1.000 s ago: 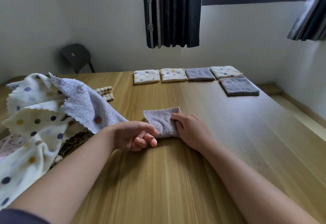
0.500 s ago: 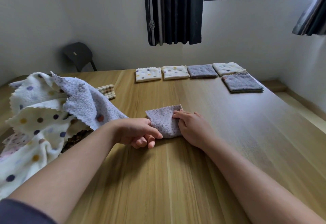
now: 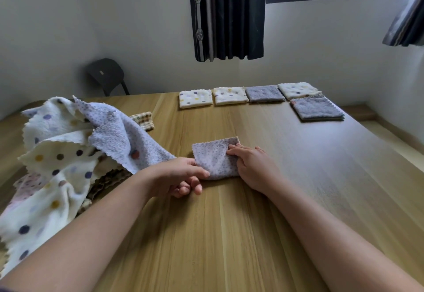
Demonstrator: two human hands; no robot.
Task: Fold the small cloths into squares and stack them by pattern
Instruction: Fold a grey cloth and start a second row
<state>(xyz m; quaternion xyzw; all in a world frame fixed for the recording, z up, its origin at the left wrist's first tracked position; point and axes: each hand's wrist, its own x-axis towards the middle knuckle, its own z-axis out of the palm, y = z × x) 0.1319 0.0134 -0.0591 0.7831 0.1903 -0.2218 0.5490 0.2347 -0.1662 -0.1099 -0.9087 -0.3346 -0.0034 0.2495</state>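
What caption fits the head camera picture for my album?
The left hand pinches and the right hand presses a small folded lilac dotted cloth on the wooden table, folded squares waiting behind.

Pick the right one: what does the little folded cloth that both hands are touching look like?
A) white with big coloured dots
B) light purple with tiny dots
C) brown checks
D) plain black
B: the folded cloth on the table, touched by the left hand at its near corner and by the right hand on its right side, is light purple with small darker dots.
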